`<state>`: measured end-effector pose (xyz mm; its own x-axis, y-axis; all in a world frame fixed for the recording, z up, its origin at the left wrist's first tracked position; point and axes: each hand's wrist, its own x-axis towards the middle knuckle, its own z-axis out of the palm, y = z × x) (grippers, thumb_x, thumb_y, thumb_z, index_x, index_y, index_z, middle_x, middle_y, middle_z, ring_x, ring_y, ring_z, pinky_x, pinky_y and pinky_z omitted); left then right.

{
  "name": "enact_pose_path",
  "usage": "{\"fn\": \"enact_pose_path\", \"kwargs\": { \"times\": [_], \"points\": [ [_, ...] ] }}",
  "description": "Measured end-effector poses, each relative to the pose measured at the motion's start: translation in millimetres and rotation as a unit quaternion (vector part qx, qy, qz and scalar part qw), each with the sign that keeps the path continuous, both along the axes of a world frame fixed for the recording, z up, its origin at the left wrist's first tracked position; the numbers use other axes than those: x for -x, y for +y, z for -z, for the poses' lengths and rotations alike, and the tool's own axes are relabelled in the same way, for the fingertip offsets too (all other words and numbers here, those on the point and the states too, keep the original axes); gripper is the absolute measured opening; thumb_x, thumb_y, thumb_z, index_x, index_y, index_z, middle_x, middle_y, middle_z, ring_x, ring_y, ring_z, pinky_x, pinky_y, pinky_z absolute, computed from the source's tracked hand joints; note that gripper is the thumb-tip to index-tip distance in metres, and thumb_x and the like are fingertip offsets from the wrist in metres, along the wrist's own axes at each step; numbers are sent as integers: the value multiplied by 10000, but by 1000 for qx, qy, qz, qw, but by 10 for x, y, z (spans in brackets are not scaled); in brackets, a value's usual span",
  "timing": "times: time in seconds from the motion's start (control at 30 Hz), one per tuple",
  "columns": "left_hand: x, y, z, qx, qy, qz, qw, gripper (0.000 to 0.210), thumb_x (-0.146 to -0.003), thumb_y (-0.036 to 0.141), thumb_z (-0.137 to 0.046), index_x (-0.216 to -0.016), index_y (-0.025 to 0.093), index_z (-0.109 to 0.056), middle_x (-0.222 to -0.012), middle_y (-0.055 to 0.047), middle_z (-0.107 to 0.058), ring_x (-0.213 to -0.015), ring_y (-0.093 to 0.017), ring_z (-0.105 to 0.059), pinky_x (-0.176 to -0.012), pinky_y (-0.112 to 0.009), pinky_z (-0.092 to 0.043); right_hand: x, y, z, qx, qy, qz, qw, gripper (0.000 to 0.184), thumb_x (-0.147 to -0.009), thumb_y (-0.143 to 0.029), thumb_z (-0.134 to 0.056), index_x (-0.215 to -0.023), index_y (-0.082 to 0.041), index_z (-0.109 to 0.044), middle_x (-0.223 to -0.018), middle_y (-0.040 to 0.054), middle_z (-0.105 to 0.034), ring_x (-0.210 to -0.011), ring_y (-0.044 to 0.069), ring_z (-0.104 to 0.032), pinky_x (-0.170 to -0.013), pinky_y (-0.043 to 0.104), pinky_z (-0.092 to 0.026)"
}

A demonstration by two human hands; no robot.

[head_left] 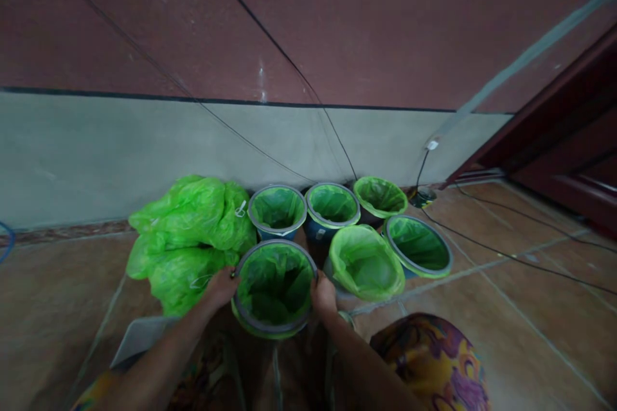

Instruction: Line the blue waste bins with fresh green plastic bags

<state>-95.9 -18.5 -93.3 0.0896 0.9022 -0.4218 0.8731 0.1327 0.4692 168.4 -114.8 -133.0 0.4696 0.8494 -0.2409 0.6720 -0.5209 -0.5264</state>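
Observation:
A round trash bin [274, 321] with a grey rim and a green liner bag stands in front of me, its mouth facing up. My left hand [224, 285] grips its rim on the left side, fingers wrapped over the edge. On the opposite side my right hand [324, 295] holds the rim in the same way. Green plastic bags [193, 221] lie heaped just beyond my left hand. Close to my right hand sits a pale bin [369, 263] with its green liner folded over the rim.
More lined bins stand along the wall: a blue one [277, 233], another grey-rimmed one [332, 223], a dark one [380, 213] and a blue one at right [419, 273]. A black cable [511, 257] crosses the tiled floor towards a dark red door [573, 160].

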Motion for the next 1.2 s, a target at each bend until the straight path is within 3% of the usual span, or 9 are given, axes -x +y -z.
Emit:
{"fn": "enact_pose_path", "kwargs": {
  "times": [0.23,0.4,0.6,0.73,0.93,1.2],
  "points": [
    [-67,-70,-89,-6,123,57,991,352,-902,232,-441,-1179,105,-618,-1140,-167,-720,-1071,-244,-676,-883,-290,-475,22,-25,-56,4,-46,-12,999,391,-942,-138,-388,-1268,-57,-587,-1139,191,-698,-1039,233,-674,-879,277,-473],
    [-117,-40,-137,-6,135,73,988,385,-924,259,-418,-1228,97,-590,-1177,-166,-705,-1113,-245,-662,-904,-287,-471,-16,102,-111,-9,-68,-13,998,374,-948,-126,-384,-1249,-80,-602,-1154,167,-693,-1069,208,-660,-891,243,-463],
    [-158,-49,-171,-8,160,82,984,387,-921,243,-417,-1227,71,-580,-1160,-179,-708,-1113,-247,-661,-917,-292,-471,2,90,-42,-3,-89,-17,996,399,-955,-118,-358,-1285,-47,-570,-1169,196,-663,-1031,225,-667,-845,268,-480],
    [-159,-72,-137,-3,183,88,979,319,-910,230,-432,-1150,141,-622,-1146,-146,-720,-1098,-235,-669,-891,-290,-487,21,16,20,12,-111,-16,994,413,-945,-152,-371,-1304,-84,-564,-1232,203,-624,-961,226,-687,-784,271,-506],
    [-161,-104,-64,12,198,102,975,331,-894,150,-401,-1118,76,-634,-1067,-203,-724,-1050,-274,-685,-849,-331,-505,21,23,83,40,-137,-39,989,434,-935,-137,-367,-1318,-74,-561,-1206,217,-640,-936,232,-698,-727,276,-520],
    [-180,-147,39,13,179,78,981,343,-872,92,-387,-1097,95,-646,-1058,-202,-724,-1009,-269,-699,-819,-340,-515,9,60,122,84,-130,-61,986,398,-951,-122,-368,-1305,-80,-545,-1212,205,-638,-965,215,-697,-737,263,-499]
  ]
}}
